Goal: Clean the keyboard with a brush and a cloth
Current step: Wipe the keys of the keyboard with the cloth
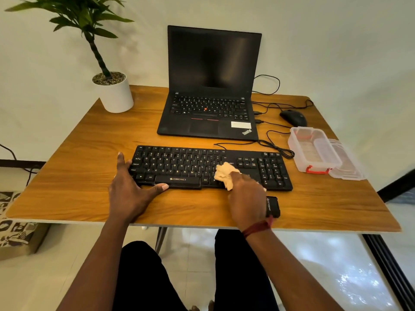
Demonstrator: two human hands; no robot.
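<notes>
A black keyboard (190,163) lies across the middle of the wooden table (74,167). My left hand (130,187) rests on its left end, fingers spread over the corner and the thumb along the front edge below the space bar. My right hand (247,196) grips a crumpled beige cloth (225,173) and presses it on the keys right of centre. A black brush-like object (272,206) lies on the table just behind my right wrist, partly hidden by it.
An open black laptop (211,86) stands behind the keyboard. A mouse (293,117) and cables lie at the right rear. A clear plastic box (314,150) with a red latch and its lid sit right. A potted plant (112,90) stands at the left rear corner.
</notes>
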